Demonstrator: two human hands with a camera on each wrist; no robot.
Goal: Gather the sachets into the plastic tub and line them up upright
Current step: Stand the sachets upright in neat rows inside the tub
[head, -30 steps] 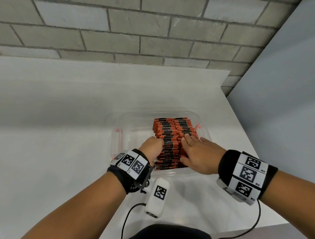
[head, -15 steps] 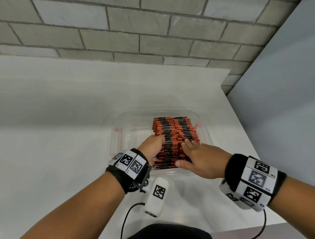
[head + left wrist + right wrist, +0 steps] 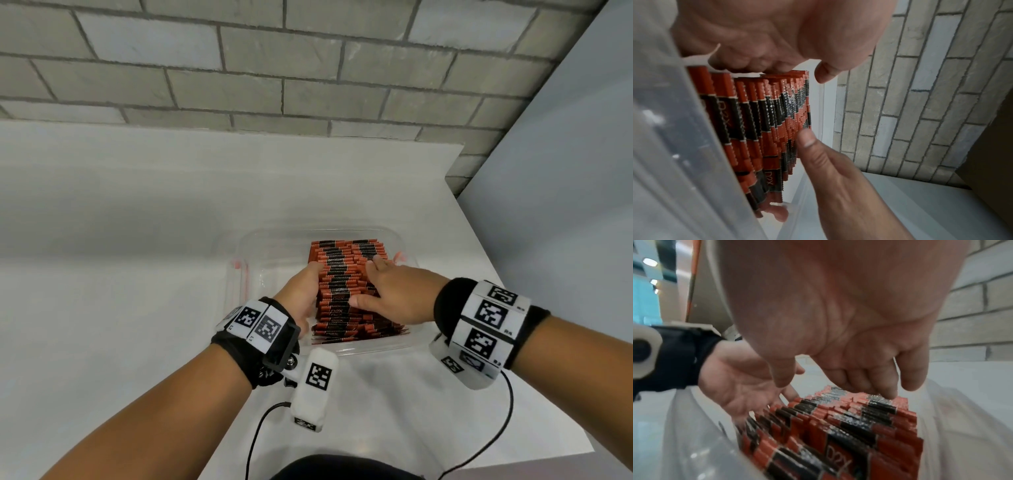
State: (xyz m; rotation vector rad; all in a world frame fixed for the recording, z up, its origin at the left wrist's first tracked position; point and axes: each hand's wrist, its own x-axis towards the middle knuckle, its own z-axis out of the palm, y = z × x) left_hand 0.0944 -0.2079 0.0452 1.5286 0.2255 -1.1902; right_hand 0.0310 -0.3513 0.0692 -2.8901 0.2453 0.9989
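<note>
A clear plastic tub (image 3: 274,236) sits on the white table. Several red-and-black sachets (image 3: 339,274) stand upright in it, packed in a long row along its right half. My left hand (image 3: 301,291) lies flat against the row's left side, palm inward and fingers straight, as the right wrist view shows (image 3: 740,386). My right hand (image 3: 394,291) rests over the row, its bent fingertips (image 3: 890,394) touching the sachet tops (image 3: 859,426) and its thumb (image 3: 805,139) lying on the tops too. Neither hand grips a sachet.
The tub's left half (image 3: 267,284) holds no sachets. A grey brick wall (image 3: 308,68) runs behind the table, and a grey panel (image 3: 565,205) stands beyond the table's right edge. A white wrist device (image 3: 315,387) and cables hang over the near table.
Both hands have slid along the sachet row toward the tub's far end, the left along its side and the right over the tops. The tub stays put.
</note>
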